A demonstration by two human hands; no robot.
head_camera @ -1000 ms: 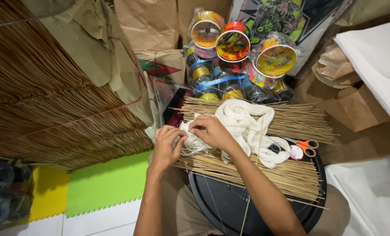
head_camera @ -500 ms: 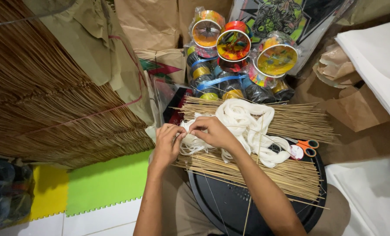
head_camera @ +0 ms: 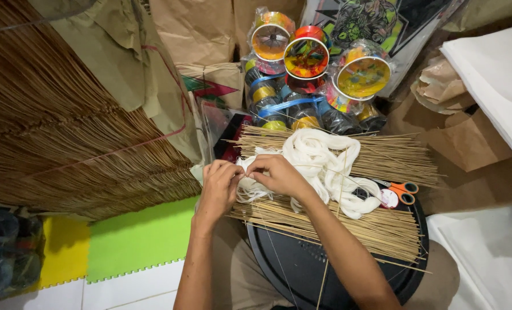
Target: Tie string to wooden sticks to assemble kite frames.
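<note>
White, loosely tangled string skein, seemingly.

A: Arms? Sleeves?
B: 2 bare forearms, no sleeves in view. Left hand and right hand: no rings, watch or gloves.
A: Clothing?
B: Khaki shorts, plain.

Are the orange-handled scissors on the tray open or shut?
Cannot tell. The scissors lie flat on the black tray beside the white yarn, which hides the blades; only the two orange handle loops show.
</note>
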